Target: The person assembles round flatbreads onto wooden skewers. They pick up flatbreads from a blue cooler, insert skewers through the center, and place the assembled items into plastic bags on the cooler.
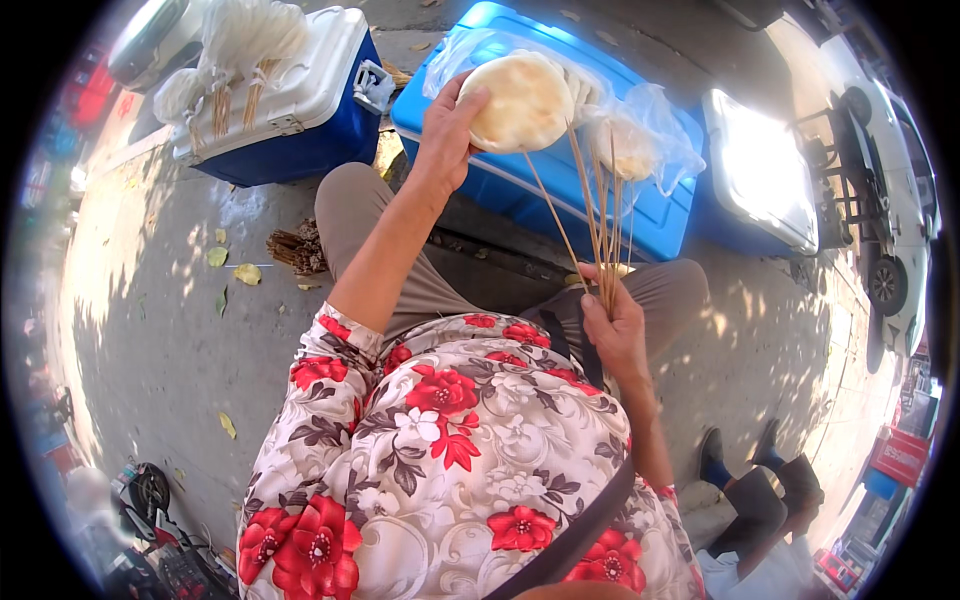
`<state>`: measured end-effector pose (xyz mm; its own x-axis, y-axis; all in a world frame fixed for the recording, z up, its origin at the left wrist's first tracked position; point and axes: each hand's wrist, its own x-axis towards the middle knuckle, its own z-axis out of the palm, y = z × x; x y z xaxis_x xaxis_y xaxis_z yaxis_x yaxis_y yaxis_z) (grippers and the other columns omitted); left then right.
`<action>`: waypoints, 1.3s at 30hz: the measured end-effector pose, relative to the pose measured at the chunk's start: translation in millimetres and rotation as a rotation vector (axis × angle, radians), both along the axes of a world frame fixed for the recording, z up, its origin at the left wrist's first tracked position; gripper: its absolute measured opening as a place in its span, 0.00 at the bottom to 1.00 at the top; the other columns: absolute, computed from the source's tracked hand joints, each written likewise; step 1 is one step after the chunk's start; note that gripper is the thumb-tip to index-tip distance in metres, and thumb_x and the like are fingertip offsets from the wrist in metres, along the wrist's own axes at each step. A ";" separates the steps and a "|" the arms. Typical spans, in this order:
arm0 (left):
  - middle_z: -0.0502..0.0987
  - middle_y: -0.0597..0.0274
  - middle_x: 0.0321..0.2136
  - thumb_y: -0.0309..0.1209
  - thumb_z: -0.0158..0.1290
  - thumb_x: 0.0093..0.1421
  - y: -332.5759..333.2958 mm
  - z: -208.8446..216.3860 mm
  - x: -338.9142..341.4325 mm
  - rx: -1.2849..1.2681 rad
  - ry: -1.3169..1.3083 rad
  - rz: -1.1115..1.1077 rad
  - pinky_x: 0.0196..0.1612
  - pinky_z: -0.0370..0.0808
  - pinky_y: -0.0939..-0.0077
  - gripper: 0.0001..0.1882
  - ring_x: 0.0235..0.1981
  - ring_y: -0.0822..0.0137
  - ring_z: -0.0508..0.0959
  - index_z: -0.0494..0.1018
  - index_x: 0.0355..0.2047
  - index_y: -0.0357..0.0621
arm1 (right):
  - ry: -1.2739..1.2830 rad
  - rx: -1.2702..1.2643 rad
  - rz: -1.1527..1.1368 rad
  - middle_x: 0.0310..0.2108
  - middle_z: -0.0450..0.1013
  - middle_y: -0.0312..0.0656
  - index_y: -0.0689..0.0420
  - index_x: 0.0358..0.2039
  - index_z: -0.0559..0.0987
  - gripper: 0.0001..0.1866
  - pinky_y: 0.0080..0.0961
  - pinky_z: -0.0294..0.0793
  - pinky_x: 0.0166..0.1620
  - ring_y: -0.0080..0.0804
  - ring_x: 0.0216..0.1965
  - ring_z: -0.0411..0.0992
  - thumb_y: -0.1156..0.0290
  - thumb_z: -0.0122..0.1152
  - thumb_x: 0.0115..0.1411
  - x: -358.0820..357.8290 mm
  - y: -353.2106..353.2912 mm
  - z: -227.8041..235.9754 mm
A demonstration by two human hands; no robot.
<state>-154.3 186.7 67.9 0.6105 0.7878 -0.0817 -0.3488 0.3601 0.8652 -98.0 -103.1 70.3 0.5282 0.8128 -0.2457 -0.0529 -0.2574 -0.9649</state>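
Note:
My left hand point(450, 130) grips a pale round flatbread point(522, 100) with faint brown patches, thumb on its face, above a blue cooler box. In my right hand point(617, 315), lower and nearer my lap, is a fanned bundle of thin wooden sticks point(596, 225) pointing up and away. One stick's tip meets the bread's lower edge; I cannot tell whether it goes in. Behind the bread, more pale discs point(583, 90) show partly in clear plastic. A clear plastic bag point(663, 130) with another round bread point(630, 160) lies to their right.
The blue cooler point(660, 225) stands before my knees. At left, a white-lidded cooler point(335, 50) carries plastic-wrapped bundles on sticks point(255, 40). Another cooler point(758, 160) stands right. Sticks point(297, 248) lie on the pavement. A seated person's legs point(755, 495) show lower right; a white car point(900, 180) is beyond.

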 end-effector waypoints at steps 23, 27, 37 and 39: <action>0.73 0.61 0.43 0.34 0.49 0.63 -41.5 -18.0 2.3 0.164 -0.017 -0.148 0.36 0.78 0.80 0.22 0.40 0.73 0.76 0.63 0.54 0.38 | 0.084 0.113 -0.022 0.16 0.54 0.24 0.58 0.54 0.68 0.19 0.12 0.50 0.19 0.11 0.16 0.52 0.73 0.49 0.62 4.4 33.7 -6.9; 0.73 0.61 0.43 0.34 0.50 0.62 -45.8 -17.0 1.8 0.151 -0.014 -0.164 0.36 0.78 0.80 0.22 0.41 0.73 0.76 0.63 0.55 0.38 | 0.103 0.127 -0.025 0.16 0.54 0.25 0.59 0.54 0.68 0.19 0.13 0.51 0.19 0.11 0.16 0.52 0.73 0.48 0.63 6.4 40.7 -8.1; 0.74 0.60 0.42 0.32 0.55 0.58 -40.2 -11.0 -1.5 -0.052 0.006 -0.178 0.40 0.76 0.75 0.23 0.41 0.70 0.76 0.65 0.52 0.37 | 0.030 0.069 -0.016 0.16 0.60 0.27 0.59 0.51 0.71 0.16 0.12 0.55 0.20 0.12 0.16 0.57 0.68 0.47 0.65 8.6 42.2 -5.5; 0.74 0.60 0.41 0.32 0.57 0.56 -26.0 -11.3 -0.4 -0.101 -0.003 -0.173 0.39 0.77 0.74 0.24 0.40 0.69 0.77 0.66 0.51 0.38 | 0.053 0.023 -0.017 0.16 0.61 0.28 0.60 0.50 0.72 0.16 0.13 0.57 0.21 0.12 0.16 0.58 0.67 0.46 0.65 9.1 27.4 -11.3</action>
